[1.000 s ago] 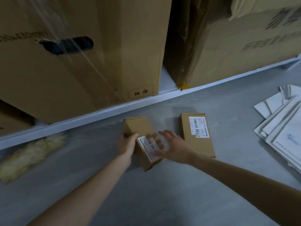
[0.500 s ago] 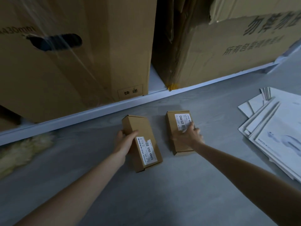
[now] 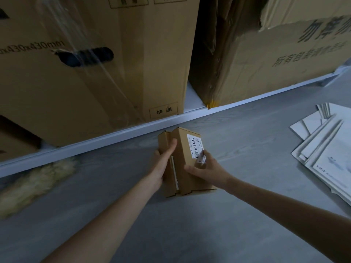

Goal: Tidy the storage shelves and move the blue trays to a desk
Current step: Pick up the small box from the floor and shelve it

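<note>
Two small brown cardboard boxes are pressed together above the grey floor, just in front of the shelf edge. My left hand (image 3: 163, 162) grips the left box (image 3: 164, 143) along its outer side, thumb across its top. My right hand (image 3: 206, 170) holds the right box (image 3: 183, 149), which carries a white label reading 12V4A-5525; its fingers curl round the near right side. No blue tray is in view.
The white shelf edge (image 3: 117, 134) runs across the view, bearing a large taped carton (image 3: 95, 63) and a torn carton (image 3: 275, 59). Flattened white packaging (image 3: 326, 149) lies on the floor at right. A blurred pale fluffy heap (image 3: 36, 183) lies at left.
The two small boxes lay apart on the floor with one hand on each. Now both hands have brought them side by side and lifted them together.
</note>
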Action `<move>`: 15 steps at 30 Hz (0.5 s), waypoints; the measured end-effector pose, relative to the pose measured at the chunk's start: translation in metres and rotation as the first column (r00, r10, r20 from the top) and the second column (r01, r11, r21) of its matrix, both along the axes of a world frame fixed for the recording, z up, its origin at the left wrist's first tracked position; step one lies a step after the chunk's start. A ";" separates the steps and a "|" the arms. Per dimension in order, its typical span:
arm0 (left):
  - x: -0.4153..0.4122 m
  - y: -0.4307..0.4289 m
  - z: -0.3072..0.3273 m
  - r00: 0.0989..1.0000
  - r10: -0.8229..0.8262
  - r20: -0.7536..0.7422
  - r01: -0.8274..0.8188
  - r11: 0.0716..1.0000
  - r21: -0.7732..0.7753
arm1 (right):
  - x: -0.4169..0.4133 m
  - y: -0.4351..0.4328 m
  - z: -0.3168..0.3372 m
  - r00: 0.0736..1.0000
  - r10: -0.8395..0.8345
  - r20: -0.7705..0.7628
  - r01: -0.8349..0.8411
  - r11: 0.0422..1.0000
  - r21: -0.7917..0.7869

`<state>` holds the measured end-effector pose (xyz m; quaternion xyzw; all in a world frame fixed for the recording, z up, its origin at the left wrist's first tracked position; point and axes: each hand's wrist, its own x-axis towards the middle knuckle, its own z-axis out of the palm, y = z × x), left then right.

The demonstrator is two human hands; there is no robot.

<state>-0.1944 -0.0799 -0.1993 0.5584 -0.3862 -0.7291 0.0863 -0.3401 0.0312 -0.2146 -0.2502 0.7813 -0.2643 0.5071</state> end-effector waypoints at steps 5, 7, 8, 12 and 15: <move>0.014 0.029 0.062 0.992 -0.026 0.122 0.041 0.992 -0.117 | 0.025 0.035 0.066 0.992 0.014 0.125 -0.006 0.998 -0.070; 0.026 0.036 0.106 0.990 -0.015 0.143 0.030 0.994 -0.106 | 0.035 0.056 0.119 0.974 -0.032 0.225 0.052 0.995 -0.083; 0.032 0.038 0.134 0.989 -0.003 0.145 0.019 0.994 -0.111 | 0.039 0.066 0.145 0.961 -0.087 0.264 0.110 0.991 -0.072; 0.056 0.047 0.272 0.992 0.102 0.078 -0.104 0.994 0.026 | 0.060 0.090 0.275 0.783 -0.372 0.498 0.334 0.928 0.167; 0.075 0.060 0.385 0.995 0.101 0.001 -0.101 0.993 0.066 | 0.079 0.103 0.391 0.664 -0.405 0.628 0.378 0.907 0.185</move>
